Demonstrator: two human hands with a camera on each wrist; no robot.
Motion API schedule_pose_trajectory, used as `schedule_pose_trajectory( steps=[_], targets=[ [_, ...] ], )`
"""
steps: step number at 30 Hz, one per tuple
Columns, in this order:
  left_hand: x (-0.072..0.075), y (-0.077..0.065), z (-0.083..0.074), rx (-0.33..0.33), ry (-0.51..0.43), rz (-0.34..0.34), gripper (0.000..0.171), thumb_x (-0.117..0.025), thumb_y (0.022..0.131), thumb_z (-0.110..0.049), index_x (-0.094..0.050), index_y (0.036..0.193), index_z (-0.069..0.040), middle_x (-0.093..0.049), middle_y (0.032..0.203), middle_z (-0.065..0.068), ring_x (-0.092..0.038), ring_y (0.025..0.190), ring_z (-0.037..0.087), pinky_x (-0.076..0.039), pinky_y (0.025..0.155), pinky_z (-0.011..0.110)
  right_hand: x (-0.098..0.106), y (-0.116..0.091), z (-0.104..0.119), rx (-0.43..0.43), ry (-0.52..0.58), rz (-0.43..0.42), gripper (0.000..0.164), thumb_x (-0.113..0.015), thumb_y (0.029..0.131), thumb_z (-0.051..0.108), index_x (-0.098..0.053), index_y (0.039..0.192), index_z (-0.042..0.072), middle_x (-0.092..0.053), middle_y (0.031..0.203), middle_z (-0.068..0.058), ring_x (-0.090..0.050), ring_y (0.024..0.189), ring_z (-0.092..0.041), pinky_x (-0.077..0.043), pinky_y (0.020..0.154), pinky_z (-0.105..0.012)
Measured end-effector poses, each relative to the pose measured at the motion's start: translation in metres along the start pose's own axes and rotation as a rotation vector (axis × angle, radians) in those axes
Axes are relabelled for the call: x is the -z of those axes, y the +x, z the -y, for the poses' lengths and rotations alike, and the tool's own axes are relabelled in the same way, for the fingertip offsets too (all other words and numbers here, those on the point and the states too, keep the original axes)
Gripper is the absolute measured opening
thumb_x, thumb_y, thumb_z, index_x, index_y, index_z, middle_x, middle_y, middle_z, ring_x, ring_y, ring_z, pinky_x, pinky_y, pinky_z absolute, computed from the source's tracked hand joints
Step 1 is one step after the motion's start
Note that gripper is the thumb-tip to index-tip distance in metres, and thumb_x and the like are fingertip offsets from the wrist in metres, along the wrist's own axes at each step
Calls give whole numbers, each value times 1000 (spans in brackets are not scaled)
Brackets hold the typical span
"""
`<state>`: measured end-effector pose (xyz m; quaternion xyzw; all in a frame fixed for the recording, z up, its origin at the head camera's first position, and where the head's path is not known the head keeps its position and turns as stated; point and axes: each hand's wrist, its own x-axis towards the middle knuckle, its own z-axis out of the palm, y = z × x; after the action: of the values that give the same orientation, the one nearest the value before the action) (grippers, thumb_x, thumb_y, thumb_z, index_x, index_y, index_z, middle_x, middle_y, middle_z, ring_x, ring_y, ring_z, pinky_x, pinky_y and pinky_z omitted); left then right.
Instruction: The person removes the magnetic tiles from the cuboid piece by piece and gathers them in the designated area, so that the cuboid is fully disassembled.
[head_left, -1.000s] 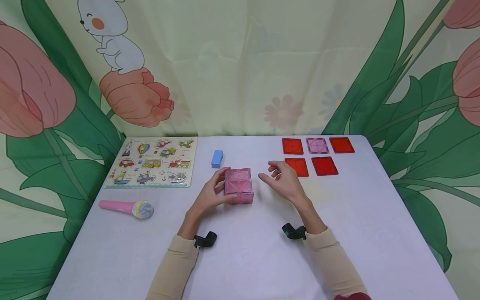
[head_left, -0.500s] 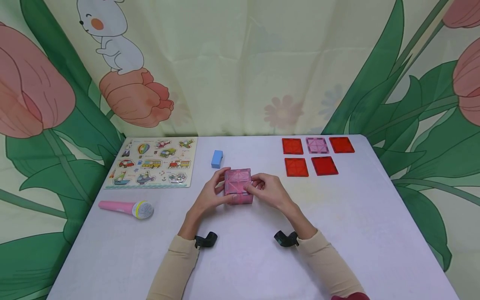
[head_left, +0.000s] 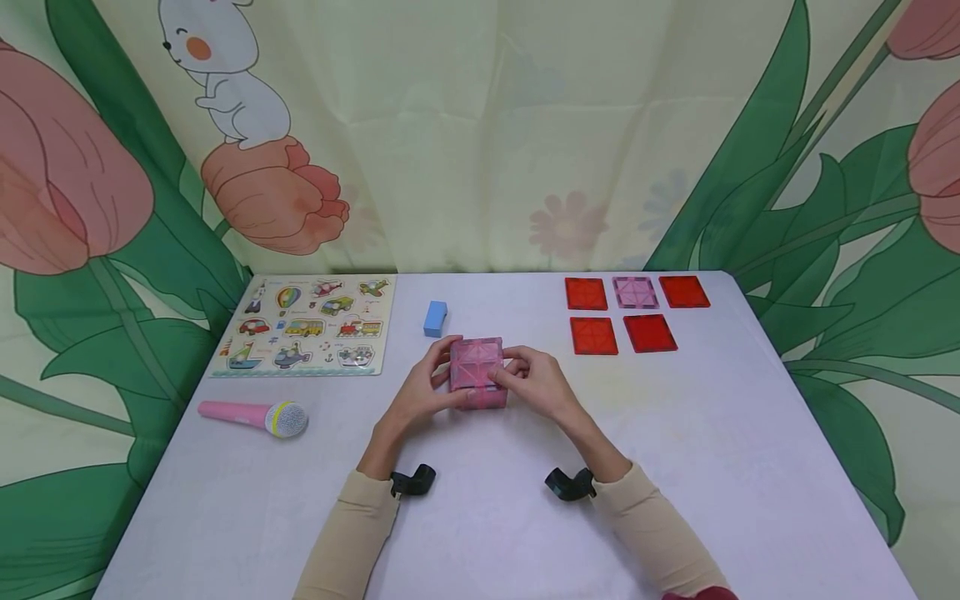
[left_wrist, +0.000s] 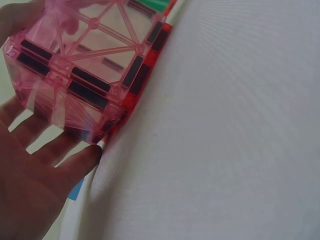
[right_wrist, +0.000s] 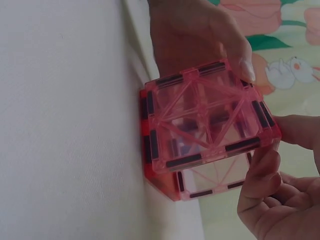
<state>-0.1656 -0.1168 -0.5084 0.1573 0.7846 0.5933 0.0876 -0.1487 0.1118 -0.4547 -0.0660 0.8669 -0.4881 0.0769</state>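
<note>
Right hand (head_left: 534,379): a second ago apart from the pink magnetic-tile box (head_left: 477,363); now its thumb and fingers pinch the box's right edge.
Right wrist camera (head_left: 570,484): shifted leftward with the forearm.
Near-left red tile (head_left: 594,336): partly hidden behind that hand before, now wholly visible.

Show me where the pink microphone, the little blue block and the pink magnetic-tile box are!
Pink microphone (head_left: 250,415): head view, on its handle.
Blue block (head_left: 434,317): head view, on its upper face.
Pink magnetic-tile box (head_left: 472,359): head view, on its top panel.
</note>
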Motion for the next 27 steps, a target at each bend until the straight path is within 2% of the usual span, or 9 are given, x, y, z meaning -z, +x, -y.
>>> schedule_pose_trajectory(
  steps=[11, 16, 21, 27],
  targets=[
    [1, 0, -1, -13, -15, -4, 89, -85, 79, -25, -35, 152, -25, -46, 149, 9, -47, 139, 31, -44, 114, 42, 0, -4, 9, 42, 70, -20, 51, -72, 92, 28, -59, 133, 2, -69, 82, -4, -55, 72, -17, -47, 59, -22],
    [0, 0, -1, -9, -18, -4, 89, -85, 78, -25, -35, 151, -26, -47, 148, 9, -46, 139, 31, -43, 115, 43, -2, -5, 8, 56, 95, -29, 51, -72, 92, 26, -58, 134, 1, -71, 83, -5, -55, 72, -16, -46, 57, -21],
    [0, 0, 0, -14, -16, -5, 89, -85, 78, -23, -35, 152, -26, -47, 148, 10, -46, 139, 31, -42, 116, 45, -3, -5, 6, 88, 105, -38, 50, -72, 93, 23, -57, 135, 1, -69, 83, -7, -53, 71, -16, -44, 56, -20],
    [0, -1, -1, 3, -21, -13, 88, -85, 78, -23, -36, 151, -21, -48, 147, 12, -46, 139, 32, -42, 116, 43, -2, -6, 8, 142, 90, -54, 47, -72, 93, 21, -58, 135, 4, -68, 83, -6, -54, 73, -17, -46, 59, -17]
  ],
)
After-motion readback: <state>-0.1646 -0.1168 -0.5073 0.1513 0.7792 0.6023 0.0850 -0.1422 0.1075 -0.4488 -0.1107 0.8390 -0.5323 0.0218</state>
